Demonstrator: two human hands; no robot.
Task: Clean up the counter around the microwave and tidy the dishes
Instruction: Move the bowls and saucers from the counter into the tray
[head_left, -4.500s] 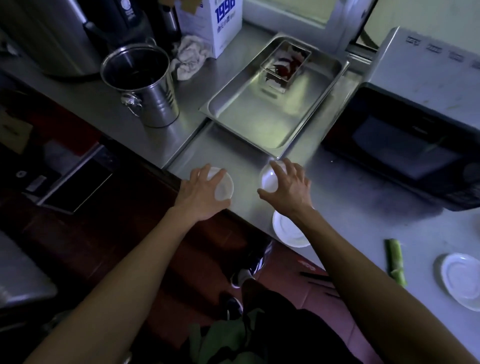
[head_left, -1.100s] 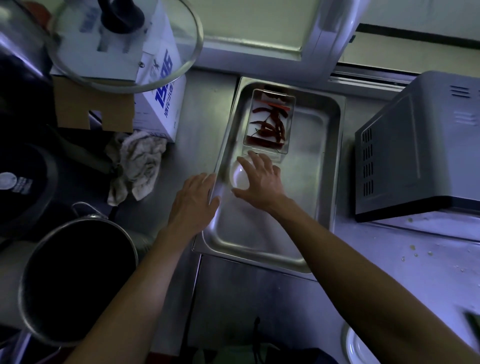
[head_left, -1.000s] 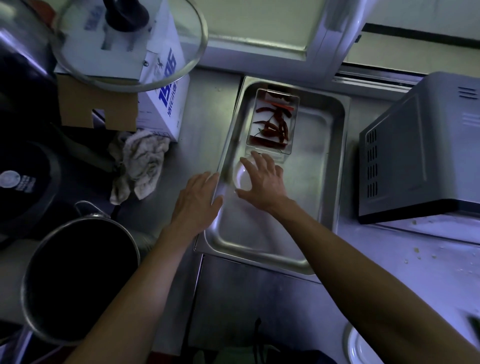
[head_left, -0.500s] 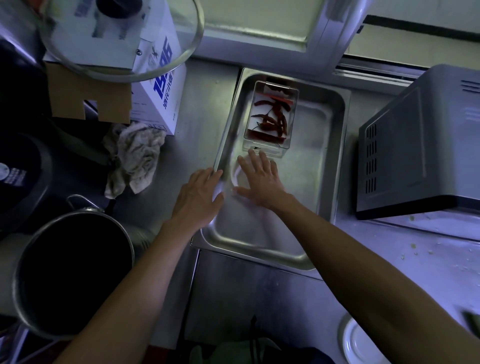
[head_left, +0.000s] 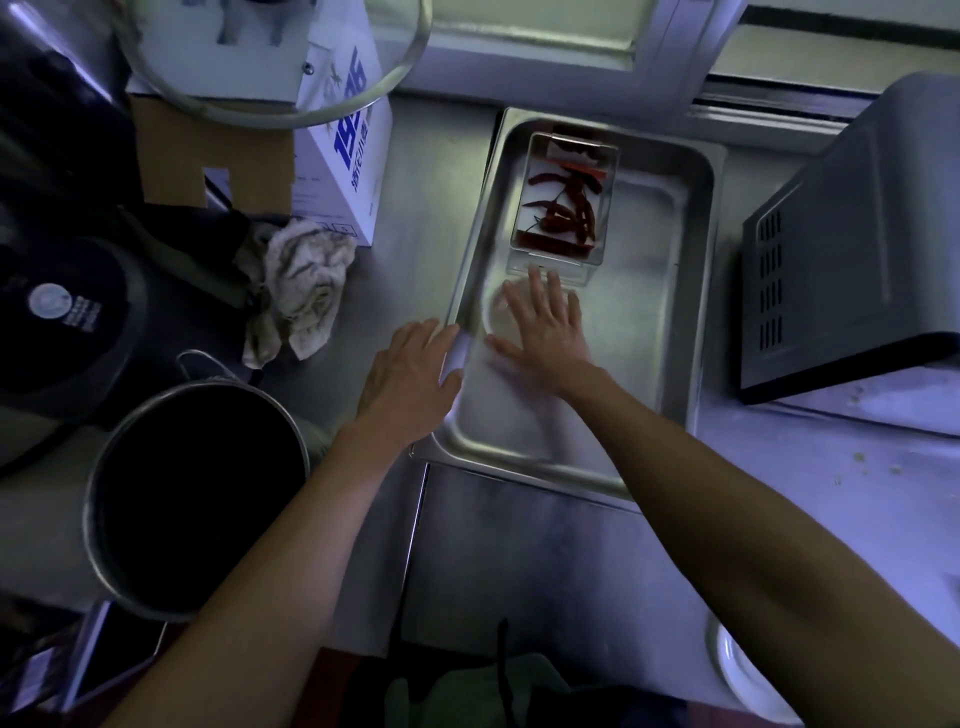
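Note:
A long steel tray (head_left: 696, 312) lies on the counter left of the grey microwave (head_left: 857, 249). A clear box of dried red chillies (head_left: 563, 208) stands at the tray's far end. Just in front of it a small white dish (head_left: 494, 310) lies in the tray. My right hand (head_left: 545, 332) rests flat on that dish with its fingers spread. My left hand (head_left: 410, 379) is palm-down at the tray's left rim, cupped over a second small dish (head_left: 456, 353), of which only a pale edge shows by the fingertips. Another white plate (head_left: 748, 675) sits at the counter's front right.
A tall steel bucket (head_left: 192, 499) stands at the left, close to my left forearm. Behind it are a crumpled rag (head_left: 301, 286), a white carton with blue print (head_left: 348, 156), a glass lid (head_left: 270, 62) and a black cooker (head_left: 62, 322). Crumbs dot the counter beside the microwave.
Both hands brought small dishes from the counter's front edge to the tray. Over the last second my right hand flattened and spread its fingers on the dish in the tray; my left hand stayed at the rim.

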